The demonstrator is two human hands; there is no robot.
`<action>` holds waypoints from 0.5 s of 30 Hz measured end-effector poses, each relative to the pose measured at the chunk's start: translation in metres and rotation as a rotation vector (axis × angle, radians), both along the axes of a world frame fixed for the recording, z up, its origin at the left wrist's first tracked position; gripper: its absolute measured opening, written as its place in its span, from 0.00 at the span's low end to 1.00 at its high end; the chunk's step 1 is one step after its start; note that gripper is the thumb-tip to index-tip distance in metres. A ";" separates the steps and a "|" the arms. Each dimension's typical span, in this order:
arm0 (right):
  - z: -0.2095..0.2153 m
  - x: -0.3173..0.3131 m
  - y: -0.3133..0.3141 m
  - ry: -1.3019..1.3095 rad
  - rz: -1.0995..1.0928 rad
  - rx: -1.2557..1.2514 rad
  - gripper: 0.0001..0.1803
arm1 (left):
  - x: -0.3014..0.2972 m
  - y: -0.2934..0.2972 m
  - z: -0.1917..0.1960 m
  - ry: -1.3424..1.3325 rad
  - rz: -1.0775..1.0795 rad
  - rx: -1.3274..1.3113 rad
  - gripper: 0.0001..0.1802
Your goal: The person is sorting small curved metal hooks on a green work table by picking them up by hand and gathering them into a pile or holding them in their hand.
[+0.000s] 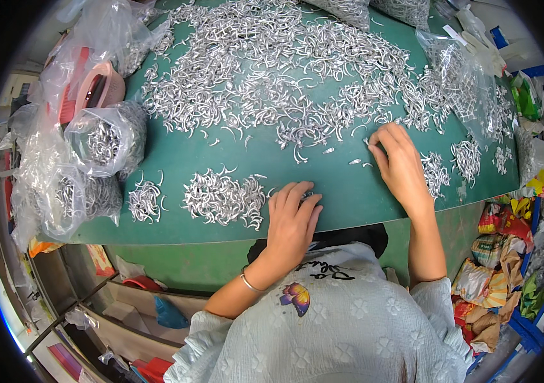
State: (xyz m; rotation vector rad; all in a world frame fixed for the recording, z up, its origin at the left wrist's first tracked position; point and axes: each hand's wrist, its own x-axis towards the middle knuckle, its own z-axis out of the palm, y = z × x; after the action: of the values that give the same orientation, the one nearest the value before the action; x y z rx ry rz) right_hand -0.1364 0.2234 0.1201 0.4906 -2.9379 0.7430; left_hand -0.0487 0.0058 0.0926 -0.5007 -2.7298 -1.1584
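A wide heap of small curved silver metal pieces covers the far part of the green table. My left hand rests low over the table near its front edge, fingers curled down and closed, right beside a small pile of silver pieces. What lies under those fingers is mostly hidden. Farther right, my right hand reaches to the near edge of the heap. Its thumb and forefinger are pinched on a small silver piece. A few loose pieces lie just left of it.
Clear plastic bags of silver pieces and a pink basket stand at the left. Smaller piles and another plastic bag lie at the right. Drawers are below left; colourful sacks are on the floor right.
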 end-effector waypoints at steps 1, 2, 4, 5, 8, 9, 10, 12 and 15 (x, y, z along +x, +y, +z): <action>0.001 0.001 -0.003 0.036 -0.020 0.014 0.09 | 0.000 0.000 0.001 0.000 0.001 0.001 0.15; 0.003 0.001 -0.006 0.073 -0.038 0.028 0.09 | 0.001 0.000 0.001 -0.005 0.001 -0.001 0.15; 0.013 0.003 -0.013 0.113 0.038 -0.005 0.10 | 0.002 0.000 0.001 -0.016 0.004 -0.003 0.15; 0.016 0.005 -0.019 0.134 0.078 -0.021 0.10 | 0.002 -0.001 0.001 -0.017 -0.003 -0.006 0.16; 0.001 0.012 -0.042 -0.057 0.160 -0.183 0.11 | 0.002 -0.003 0.005 -0.025 -0.023 -0.009 0.16; -0.003 0.014 -0.040 -0.066 0.175 -0.153 0.11 | 0.002 -0.002 0.007 -0.031 -0.026 -0.010 0.16; -0.010 0.015 -0.040 -0.078 0.197 -0.125 0.11 | 0.002 -0.002 0.008 -0.039 -0.021 -0.012 0.16; -0.012 0.018 -0.033 -0.077 0.227 -0.091 0.11 | 0.003 -0.003 0.007 -0.038 -0.019 0.007 0.16; -0.009 0.027 -0.011 -0.038 0.235 -0.095 0.10 | 0.003 -0.005 0.003 -0.023 -0.013 0.031 0.16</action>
State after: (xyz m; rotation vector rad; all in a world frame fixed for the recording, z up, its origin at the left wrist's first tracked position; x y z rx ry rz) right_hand -0.1094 0.2125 0.1115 0.8320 -2.8939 0.9203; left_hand -0.0454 0.0009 0.0955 -0.5053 -2.7273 -1.2154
